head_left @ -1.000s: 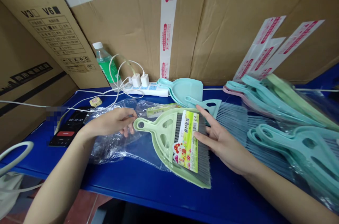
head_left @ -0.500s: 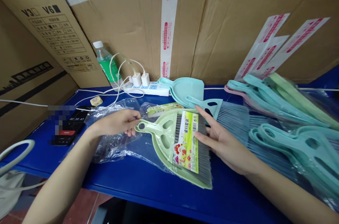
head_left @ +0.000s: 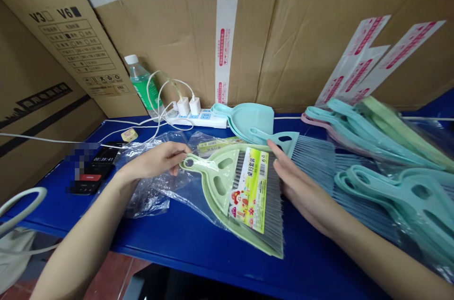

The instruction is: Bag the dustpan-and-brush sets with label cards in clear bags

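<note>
My left hand (head_left: pixel 165 157) pinches the handle end of a light green dustpan (head_left: pixel 209 196), with a matching green hand brush (head_left: pixel 222 179) nested in it. A printed label card (head_left: pixel 250 190) lies over the grey bristles (head_left: pixel 275 210). My right hand (head_left: pixel 296 179) is open, its fingers stretched along the bristle-side edge of the set; its thumb is partly hidden. Beneath and left of the set lies a crumpled clear plastic bag (head_left: pixel 145 201). Just behind, another label card (head_left: pixel 216 145) shows through clear plastic.
A blue dustpan (head_left: pixel 253 118) and blue brush (head_left: pixel 312 151) lie behind my right hand. More bagged sets (head_left: pixel 400 191) are piled at right. A power strip (head_left: pixel 209 120), bottle (head_left: pixel 142 85), phone (head_left: pixel 94 172) and cardboard boxes (head_left: pixel 301 30) stand around the blue table (head_left: pixel 170 243).
My right hand has shifted from fingers over the label card to the outer bristle edge, its fingers drawn closer together. The label card sits slightly more tilted. My left hand stays at the handle.
</note>
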Tool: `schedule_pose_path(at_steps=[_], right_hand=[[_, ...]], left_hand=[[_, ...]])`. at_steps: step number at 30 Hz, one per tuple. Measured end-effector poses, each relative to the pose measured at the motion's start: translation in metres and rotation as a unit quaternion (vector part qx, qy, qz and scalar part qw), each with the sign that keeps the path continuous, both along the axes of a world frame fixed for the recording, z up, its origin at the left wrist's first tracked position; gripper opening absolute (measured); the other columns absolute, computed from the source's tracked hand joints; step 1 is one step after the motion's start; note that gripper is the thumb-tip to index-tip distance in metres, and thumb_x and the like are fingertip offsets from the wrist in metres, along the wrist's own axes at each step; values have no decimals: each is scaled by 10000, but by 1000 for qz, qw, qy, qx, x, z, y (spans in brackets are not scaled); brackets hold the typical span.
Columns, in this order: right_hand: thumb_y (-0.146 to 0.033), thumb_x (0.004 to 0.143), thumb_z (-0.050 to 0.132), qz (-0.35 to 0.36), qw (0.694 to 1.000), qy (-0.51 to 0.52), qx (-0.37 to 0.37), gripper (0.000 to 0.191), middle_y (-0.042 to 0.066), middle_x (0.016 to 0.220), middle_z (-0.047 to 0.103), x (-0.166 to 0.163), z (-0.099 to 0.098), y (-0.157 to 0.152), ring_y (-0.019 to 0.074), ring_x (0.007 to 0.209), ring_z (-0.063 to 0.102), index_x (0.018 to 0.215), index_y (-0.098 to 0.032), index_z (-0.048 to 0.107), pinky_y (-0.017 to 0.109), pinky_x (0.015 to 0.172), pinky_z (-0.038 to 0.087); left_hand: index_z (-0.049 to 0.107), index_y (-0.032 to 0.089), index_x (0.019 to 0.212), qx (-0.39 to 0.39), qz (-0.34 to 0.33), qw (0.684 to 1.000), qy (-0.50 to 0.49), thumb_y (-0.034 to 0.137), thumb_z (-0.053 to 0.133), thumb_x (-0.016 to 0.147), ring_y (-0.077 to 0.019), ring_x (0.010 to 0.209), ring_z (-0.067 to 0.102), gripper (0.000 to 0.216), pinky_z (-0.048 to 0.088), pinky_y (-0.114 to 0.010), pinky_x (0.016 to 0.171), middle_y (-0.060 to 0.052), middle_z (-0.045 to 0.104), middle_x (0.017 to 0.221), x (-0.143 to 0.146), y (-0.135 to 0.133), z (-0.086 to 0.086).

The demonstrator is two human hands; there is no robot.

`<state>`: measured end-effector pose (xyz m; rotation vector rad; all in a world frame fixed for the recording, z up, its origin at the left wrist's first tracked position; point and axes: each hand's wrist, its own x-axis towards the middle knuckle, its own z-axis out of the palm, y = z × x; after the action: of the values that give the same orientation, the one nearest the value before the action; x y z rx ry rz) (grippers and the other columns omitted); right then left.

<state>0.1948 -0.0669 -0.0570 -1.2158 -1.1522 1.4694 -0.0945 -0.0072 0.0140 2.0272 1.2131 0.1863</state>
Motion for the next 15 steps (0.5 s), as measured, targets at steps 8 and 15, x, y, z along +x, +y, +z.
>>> schedule_pose_path(at_steps=[8, 15], right_hand=[[-652, 884, 432, -11, 999, -42, 27, 602, -150, 1571, 217, 8, -13, -1, 247, 1461, 104, 1448, -486, 304, 530, 1158, 113], [-703, 852, 432, -5, 1000, -15, -20, 744, -71, 1562, 291, 2, 0, -2, 264, 1411, 294, 1502, -437, 186, 476, 1110, 320]], left_hand=[[543, 174, 816, -2, 3, 1000, -18, 303, 393, 901, -80, 513, 545, 215, 431, -194, 526, 44, 537, 617, 0, 1, 2], [541, 177, 794, 3, 14, 1000, -28, 301, 416, 897, -86, 504, 542, 205, 415, -192, 509, 49, 538, 579, -1, 0, 5]])
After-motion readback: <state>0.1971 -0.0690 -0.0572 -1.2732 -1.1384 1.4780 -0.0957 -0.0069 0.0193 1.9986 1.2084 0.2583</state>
